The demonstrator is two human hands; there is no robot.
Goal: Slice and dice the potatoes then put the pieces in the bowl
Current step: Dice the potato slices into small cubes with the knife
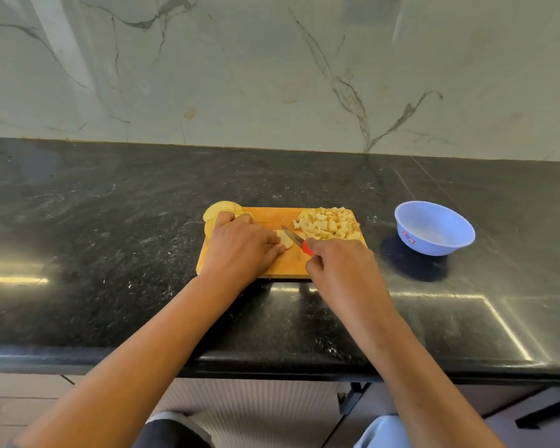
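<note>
Head view showed a potato slice (pixel 285 239) lying flat near the middle of the cutting board (pixel 286 266), pinned under the fingertips of the left hand (pixel 240 247), whose grip was pressed down on it with the fingers curled. It looked pale, moist and firm; I judged it light but slick on its cut faces, so it was best held from above with fingertips tucked back from the blade. The right hand (pixel 340 270) had its grip wrapped tight around the red handle of a small knife (pixel 296 239), the narrow steel blade angled across the slice. At the board's far right corner sat a heap of diced pieces (pixel 327 223), small yellowish blocks, stiff enough to scoop but likely to scatter or stick to wet skin. More round slices (pixel 222 210) lay stacked at the far left corner, partly hanging over the edge and partly hidden by the left hand. The board was orange-brown wood, rectangular with rounded corners and scored with cut marks. Well to its right stood a pale blue plastic bowl (pixel 434 227), round, smooth and holding no potato yet. Everything rested on a glossy black speckled stone surface (pixel 110 237), backed by a veined marble wall (pixel 240 76).
</note>
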